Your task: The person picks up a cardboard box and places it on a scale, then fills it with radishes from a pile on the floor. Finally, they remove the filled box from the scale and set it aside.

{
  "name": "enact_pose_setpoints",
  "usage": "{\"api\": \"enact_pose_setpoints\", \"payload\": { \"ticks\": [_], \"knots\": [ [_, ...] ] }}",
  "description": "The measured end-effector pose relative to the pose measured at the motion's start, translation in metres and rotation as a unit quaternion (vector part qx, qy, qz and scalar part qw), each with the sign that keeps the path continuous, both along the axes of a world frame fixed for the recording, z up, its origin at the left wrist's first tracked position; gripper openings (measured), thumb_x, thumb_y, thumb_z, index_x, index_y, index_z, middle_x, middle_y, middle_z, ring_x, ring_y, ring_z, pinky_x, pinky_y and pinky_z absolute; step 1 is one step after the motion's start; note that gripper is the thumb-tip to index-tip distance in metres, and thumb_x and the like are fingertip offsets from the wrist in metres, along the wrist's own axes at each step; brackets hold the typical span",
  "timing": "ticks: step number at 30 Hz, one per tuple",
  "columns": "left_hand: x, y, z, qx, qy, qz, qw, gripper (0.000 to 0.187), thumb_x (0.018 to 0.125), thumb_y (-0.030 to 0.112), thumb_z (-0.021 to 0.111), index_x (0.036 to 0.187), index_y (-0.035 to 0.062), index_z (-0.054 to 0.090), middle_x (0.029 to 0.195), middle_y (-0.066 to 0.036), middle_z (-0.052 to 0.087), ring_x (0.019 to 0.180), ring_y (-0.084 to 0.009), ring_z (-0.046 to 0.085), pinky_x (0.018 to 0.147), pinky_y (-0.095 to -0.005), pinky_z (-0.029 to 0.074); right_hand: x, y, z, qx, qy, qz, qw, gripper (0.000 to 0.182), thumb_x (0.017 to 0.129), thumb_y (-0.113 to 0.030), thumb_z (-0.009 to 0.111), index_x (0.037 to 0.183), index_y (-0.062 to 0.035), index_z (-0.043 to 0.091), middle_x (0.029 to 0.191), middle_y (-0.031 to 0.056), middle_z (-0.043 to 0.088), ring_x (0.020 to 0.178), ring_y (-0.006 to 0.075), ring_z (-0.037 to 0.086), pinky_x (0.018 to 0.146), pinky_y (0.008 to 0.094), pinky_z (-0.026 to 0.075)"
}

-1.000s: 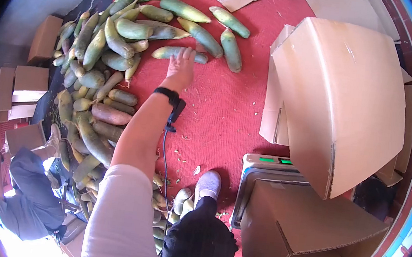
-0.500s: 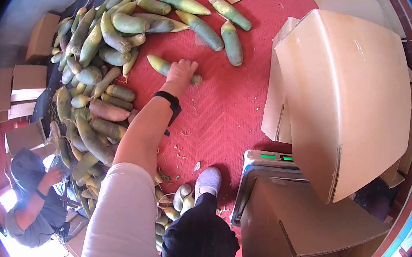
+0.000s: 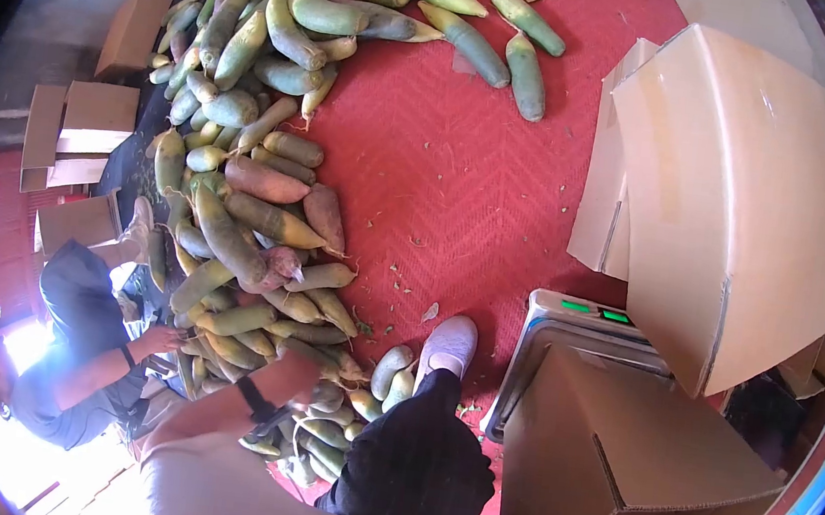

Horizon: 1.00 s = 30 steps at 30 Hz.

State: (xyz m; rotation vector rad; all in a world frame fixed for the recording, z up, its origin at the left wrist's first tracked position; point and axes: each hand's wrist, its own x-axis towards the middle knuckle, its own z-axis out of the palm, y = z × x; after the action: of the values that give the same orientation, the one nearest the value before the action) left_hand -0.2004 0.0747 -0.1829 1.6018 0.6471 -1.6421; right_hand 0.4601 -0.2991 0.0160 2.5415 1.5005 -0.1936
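Note:
My left hand (image 3: 291,378), smeared by motion, is low over the near end of a heap of green radishes (image 3: 245,318). A dark band (image 3: 259,404) circles its wrist. Its fingers are too blurred to show whether a radish is in them. Close to it lie more green radishes (image 3: 323,434) on the carpet, and a few pale ones (image 3: 390,371) rest by my shoe (image 3: 450,344). Two reddish radishes (image 3: 266,181) sit in the middle of the heap. My right hand is out of view.
Red carpet (image 3: 440,190) covers the floor. On the right, a large cardboard box (image 3: 731,191) stands behind a scale (image 3: 567,319) with green displays, and an opened carton (image 3: 602,459) lies nearer. A co-worker (image 3: 86,354) sits at the left by the heap.
My left hand has moved back toward me, from gripping a green radish on the open carpet to the heap's near end. That radish is gone from its spot. The view has shifted.

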Motion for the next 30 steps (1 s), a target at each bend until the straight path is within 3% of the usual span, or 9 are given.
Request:
{"api": "enact_pose_setpoints", "payload": {
  "ticks": [3,5,6,9,12,14,16,23,30],
  "knots": [
    [-0.038,-0.013,0.001,0.096,0.023,-0.021,0.995,0.035,0.066,0.035,0.068,0.093,0.0119,0.069,0.090,-0.010,0.067,0.086,-0.0287,0.064,0.074,-0.0395,0.051,-0.010,-0.003,-0.005,0.006,0.000,-0.016,1.000,0.042,0.093,-0.026,0.049,0.124,0.0024,0.047,0.118,0.0163,0.054,0.104,0.0269,0.054,0.090,0.0354,0.043],
    [-0.027,0.015,-0.007,0.260,-0.128,0.148,0.946,0.030,0.070,0.033,0.065,0.090,0.0116,0.068,0.091,-0.012,0.066,0.086,-0.0305,0.064,0.075,-0.0409,0.050,-0.011,-0.001,-0.002,0.005,0.001,-0.020,1.000,0.042,0.093,-0.026,0.049,0.124,0.0025,0.047,0.118,0.0164,0.054,0.105,0.0269,0.054,0.090,0.0354,0.043],
    [0.011,0.054,-0.004,0.239,-0.087,0.135,0.958,0.030,0.071,0.030,0.063,0.092,0.0093,0.064,0.089,-0.015,0.065,0.085,-0.0322,0.063,0.072,-0.0434,0.050,-0.011,-0.001,0.001,0.005,-0.003,-0.024,1.000,0.042,0.093,-0.027,0.049,0.124,0.0025,0.047,0.118,0.0164,0.054,0.105,0.0269,0.054,0.090,0.0354,0.043],
    [0.072,0.133,-0.048,0.491,-0.316,0.077,0.808,0.037,0.075,0.022,0.060,0.107,0.0072,0.055,0.099,-0.014,0.060,0.091,-0.0304,0.060,0.076,-0.0418,0.049,-0.020,-0.005,0.011,0.008,-0.015,-0.044,0.999,0.042,0.093,-0.027,0.049,0.123,0.0025,0.047,0.118,0.0165,0.054,0.105,0.0270,0.054,0.090,0.0354,0.043],
    [0.149,0.221,-0.078,0.499,-0.366,0.216,0.755,0.056,0.077,0.024,0.064,0.127,0.0116,0.042,0.105,-0.014,0.057,0.095,-0.0283,0.058,0.080,-0.0393,0.049,-0.026,-0.005,0.022,0.003,-0.025,-0.062,0.998,0.042,0.093,-0.027,0.049,0.123,0.0025,0.047,0.118,0.0166,0.054,0.105,0.0270,0.054,0.090,0.0354,0.043],
    [0.191,0.267,-0.101,0.569,-0.383,0.139,0.714,0.061,0.078,0.028,0.063,0.133,0.0181,0.038,0.107,-0.013,0.056,0.095,-0.0284,0.060,0.080,-0.0399,0.049,-0.028,-0.004,0.034,-0.004,-0.035,-0.073,0.997,0.042,0.093,-0.027,0.049,0.123,0.0025,0.048,0.119,0.0166,0.054,0.105,0.0270,0.054,0.090,0.0354,0.043],
    [0.233,0.298,-0.094,0.530,-0.268,0.183,0.783,0.065,0.081,0.032,0.060,0.138,0.0230,0.031,0.113,-0.015,0.055,0.101,-0.0318,0.058,0.082,-0.0424,0.048,-0.032,-0.003,0.041,-0.008,-0.040,-0.085,0.996,0.042,0.093,-0.027,0.049,0.123,0.0025,0.048,0.119,0.0167,0.054,0.105,0.0270,0.054,0.090,0.0354,0.043],
    [0.272,0.338,-0.132,0.496,-0.258,0.221,0.799,0.069,0.082,0.043,0.059,0.140,0.0314,0.026,0.113,-0.017,0.055,0.102,-0.0315,0.057,0.084,-0.0426,0.048,-0.034,0.006,0.056,-0.013,-0.051,-0.108,0.993,0.042,0.093,-0.028,0.049,0.123,0.0026,0.048,0.119,0.0168,0.054,0.105,0.0271,0.054,0.091,0.0354,0.043],
    [0.249,0.329,-0.151,0.538,-0.320,0.222,0.748,0.032,0.087,0.027,0.054,0.119,0.0279,0.051,0.101,-0.018,0.057,0.089,-0.0331,0.062,0.076,-0.0403,0.051,-0.036,0.006,0.055,-0.008,-0.045,-0.122,0.991,0.042,0.093,-0.028,0.050,0.122,0.0026,0.049,0.119,0.0170,0.054,0.105,0.0272,0.054,0.091,0.0354,0.043]
  ]
}}
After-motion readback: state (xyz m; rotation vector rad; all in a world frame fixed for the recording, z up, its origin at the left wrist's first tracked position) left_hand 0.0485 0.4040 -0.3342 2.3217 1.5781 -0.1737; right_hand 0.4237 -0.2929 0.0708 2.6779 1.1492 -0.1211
